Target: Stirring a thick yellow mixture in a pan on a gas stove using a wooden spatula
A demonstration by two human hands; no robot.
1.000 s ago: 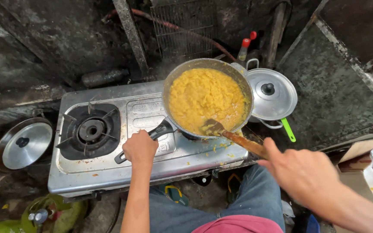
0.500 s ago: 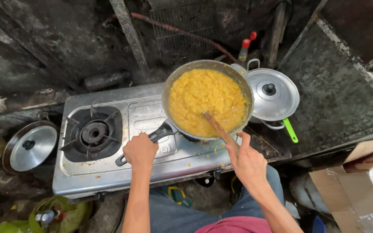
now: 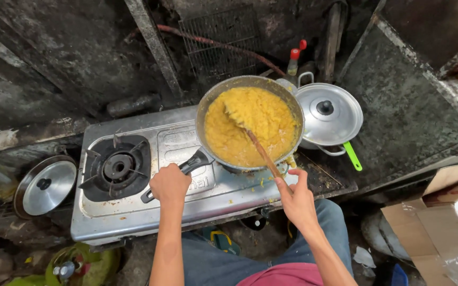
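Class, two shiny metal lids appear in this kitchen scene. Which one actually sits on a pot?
The lid right of the pan, beside the yellow food, covers a pot with a green handle. The other lid lies alone, left of the stove.

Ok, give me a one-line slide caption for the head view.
Left hand grips the pan handle while right hand works a wooden spatula through yellow food on a two-burner stove.
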